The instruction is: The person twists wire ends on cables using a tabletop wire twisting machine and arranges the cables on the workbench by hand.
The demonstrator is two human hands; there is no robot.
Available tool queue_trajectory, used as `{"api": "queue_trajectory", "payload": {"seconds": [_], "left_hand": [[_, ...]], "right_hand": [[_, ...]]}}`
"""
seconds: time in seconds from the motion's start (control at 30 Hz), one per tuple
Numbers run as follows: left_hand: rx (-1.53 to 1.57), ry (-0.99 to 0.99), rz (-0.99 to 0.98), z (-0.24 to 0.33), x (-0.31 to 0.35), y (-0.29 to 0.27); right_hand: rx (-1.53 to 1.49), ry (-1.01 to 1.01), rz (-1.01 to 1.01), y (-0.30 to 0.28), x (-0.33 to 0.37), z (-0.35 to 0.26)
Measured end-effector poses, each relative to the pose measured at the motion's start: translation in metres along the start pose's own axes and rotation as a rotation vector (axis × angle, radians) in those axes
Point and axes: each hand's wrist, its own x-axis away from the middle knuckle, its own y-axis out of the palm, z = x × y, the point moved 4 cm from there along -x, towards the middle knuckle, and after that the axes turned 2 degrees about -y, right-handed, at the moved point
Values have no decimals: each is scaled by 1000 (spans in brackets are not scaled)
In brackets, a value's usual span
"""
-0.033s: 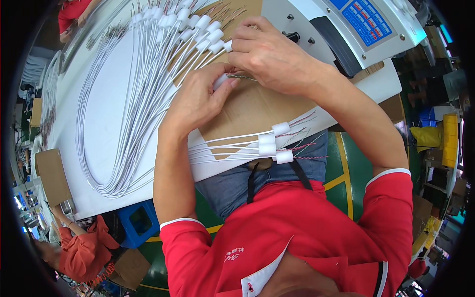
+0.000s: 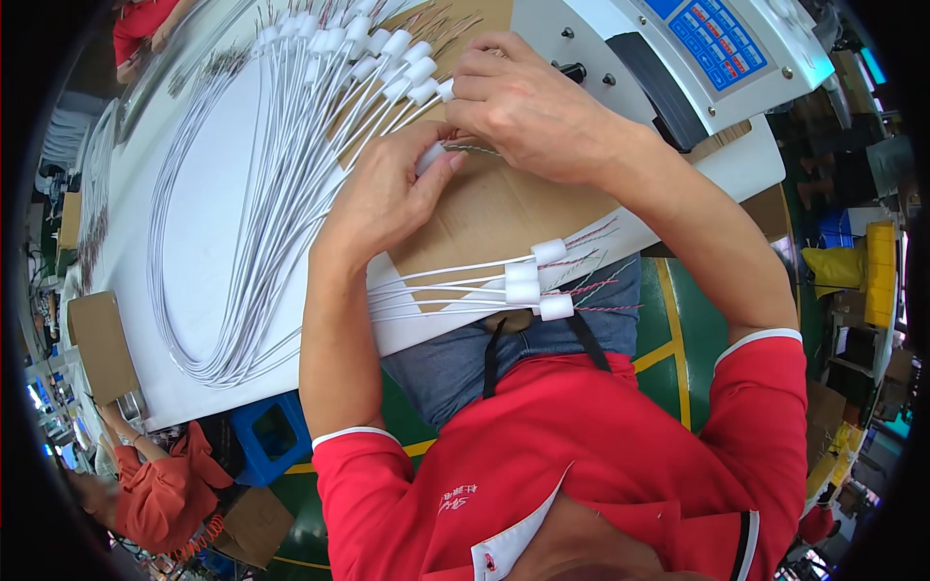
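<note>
My left hand [image 2: 387,189] is closed around a white cable at its white cylindrical sleeve [image 2: 430,159], with the thumb along the sleeve's near side. A thin green-and-white twisted wire [image 2: 470,149] runs from that sleeve to beneath my right hand [image 2: 528,111]. The fingers of my right hand are curled together close to the left fingertips, and what they pinch is hidden. Beyond both hands fans out a large bundle of white cables [image 2: 257,213] with white sleeves [image 2: 419,71] and bare coloured wire ends. Nearer my body, several sleeved cable ends [image 2: 523,284] poke over the table edge.
Brown cardboard [image 2: 484,208] lies on the white table [image 2: 199,320] under my hands. A machine with a blue keypad [image 2: 717,44] and a grey plate with black knobs [image 2: 573,73] stand at the far right. A blue stool [image 2: 271,441] and a co-worker [image 2: 165,499] are at the lower left.
</note>
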Motion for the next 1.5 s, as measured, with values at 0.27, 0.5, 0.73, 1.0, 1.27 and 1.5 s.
{"api": "queue_trajectory", "payload": {"seconds": [0.27,0.5,0.73,1.0,1.27,1.5], "left_hand": [[43,-23,81,-15,8,-6],[7,19,33,-10,9,-19],[137,48,26,-6,15,-32],[188,98,25,1,18,-36],[211,129,-10,3,16,-35],[296,95,68,2,15,-19]], "right_hand": [[235,156,-36,-36,3,5],[309,136,-395,-41,16,40],[335,208,-382,-41,22,35],[-563,627,6,-64,28,-1],[-1175,868,236,-24,43,-10],[-1495,935,556,-6,51,-18]]}}
